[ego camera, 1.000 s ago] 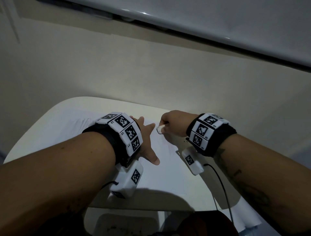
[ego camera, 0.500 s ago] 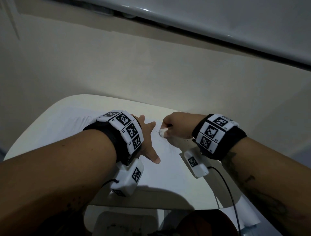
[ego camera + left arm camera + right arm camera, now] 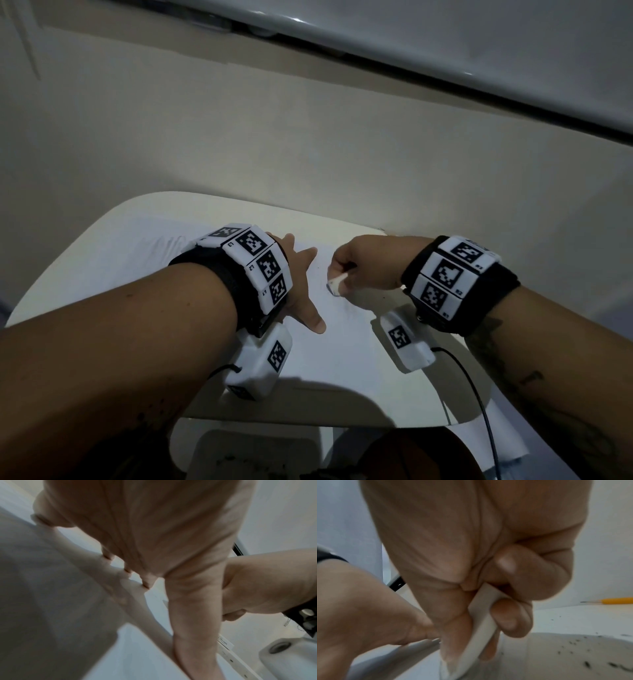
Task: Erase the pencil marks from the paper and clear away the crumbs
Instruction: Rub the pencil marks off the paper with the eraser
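Broadly, a thin, light, easily creased sheet of paper (image 3: 346, 346) lies flat on the white tabletop (image 3: 113, 240), running off its near right corner, and the left hand (image 3: 301, 284) pins it with flat, spread fingers (image 3: 147, 584). Smaller, the right hand (image 3: 363, 263) pinches a soft white eraser (image 3: 481, 618), which bends as its tip presses a faint mark (image 3: 331, 290); best held low. Dark crumbs (image 3: 587, 664) near a yellow pencil (image 3: 614, 600) are tiny; remaining marks are hard to make out.
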`<state>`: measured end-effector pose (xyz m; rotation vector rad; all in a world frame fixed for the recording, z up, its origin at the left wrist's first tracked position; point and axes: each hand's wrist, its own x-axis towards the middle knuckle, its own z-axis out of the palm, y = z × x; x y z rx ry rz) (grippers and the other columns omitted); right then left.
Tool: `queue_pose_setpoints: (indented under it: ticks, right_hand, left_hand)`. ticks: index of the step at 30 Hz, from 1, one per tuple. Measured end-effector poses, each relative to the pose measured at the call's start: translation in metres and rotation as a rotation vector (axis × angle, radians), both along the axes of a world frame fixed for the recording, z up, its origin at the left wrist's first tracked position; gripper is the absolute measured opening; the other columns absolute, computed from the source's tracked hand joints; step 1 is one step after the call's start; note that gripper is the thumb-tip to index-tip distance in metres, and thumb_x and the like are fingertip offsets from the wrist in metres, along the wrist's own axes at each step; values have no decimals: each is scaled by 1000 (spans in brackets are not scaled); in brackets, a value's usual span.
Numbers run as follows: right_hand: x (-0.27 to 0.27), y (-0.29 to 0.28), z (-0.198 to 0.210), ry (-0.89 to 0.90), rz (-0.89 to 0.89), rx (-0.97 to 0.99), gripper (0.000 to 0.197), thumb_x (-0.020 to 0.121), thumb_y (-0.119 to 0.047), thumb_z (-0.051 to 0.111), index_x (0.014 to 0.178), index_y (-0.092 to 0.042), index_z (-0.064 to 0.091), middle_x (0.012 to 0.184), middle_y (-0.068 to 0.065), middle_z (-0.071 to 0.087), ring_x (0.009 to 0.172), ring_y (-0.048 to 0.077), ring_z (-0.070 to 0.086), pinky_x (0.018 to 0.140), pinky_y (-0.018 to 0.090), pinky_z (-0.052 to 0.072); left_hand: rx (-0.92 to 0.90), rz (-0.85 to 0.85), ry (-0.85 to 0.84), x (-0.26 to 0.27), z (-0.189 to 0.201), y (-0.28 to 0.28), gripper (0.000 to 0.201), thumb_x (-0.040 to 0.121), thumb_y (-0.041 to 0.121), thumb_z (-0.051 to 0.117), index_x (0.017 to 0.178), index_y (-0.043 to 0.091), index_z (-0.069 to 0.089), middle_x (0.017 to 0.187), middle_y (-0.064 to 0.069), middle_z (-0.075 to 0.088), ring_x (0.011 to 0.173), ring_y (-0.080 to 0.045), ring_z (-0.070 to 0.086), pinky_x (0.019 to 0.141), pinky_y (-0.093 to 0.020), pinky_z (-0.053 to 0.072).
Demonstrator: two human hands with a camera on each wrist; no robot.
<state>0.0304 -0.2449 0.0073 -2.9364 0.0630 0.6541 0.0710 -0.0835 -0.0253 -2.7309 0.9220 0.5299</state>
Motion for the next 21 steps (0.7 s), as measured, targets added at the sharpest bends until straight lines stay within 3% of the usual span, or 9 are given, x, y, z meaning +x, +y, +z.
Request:
queue_pose_setpoints:
  ticks: [7,13,16,18,21]
  right_hand:
    - [8,5,0,-141,-58,30,18,90,-42,65,102,-28,66,106,-11,64,101,12,60,93,34,49]
    - [-3,-5,0,9,-39,35,14,79,-47,74,89,-38,70,93,-20,70,95,4,63,92,33,52]
    - [0,-10,3,-126,-127,122,14,82,-46,70,90,-35,68,95,-16,66,89,7,62,78,29,52]
    - [3,-15,7,-239,-197,177,14,88,-42,67,97,-32,64,100,-10,62,83,9,58,68,26,45]
    - [3,-21,8,-266,-247,198,19,87,-45,68,99,-31,63,99,-9,60,79,9,56,70,27,43]
  left_hand:
    - [12,12,27,1,1,0,137,48,93,59,155,35,-3,158,-7,15,143,-37,22,109,-57,29]
    - [10,4,3,1,-1,0,138,46,93,59,155,33,0,154,-7,22,137,-36,31,105,-55,35]
    - [10,9,11,1,-1,2,139,45,94,58,155,35,-3,157,-5,19,140,-37,27,105,-56,34]
    - [10,6,26,1,0,3,140,43,94,59,154,36,-3,157,-5,17,141,-37,26,105,-57,33]
    - [29,-7,57,2,1,8,142,41,94,60,154,36,-3,157,-4,18,141,-37,28,104,-58,34]
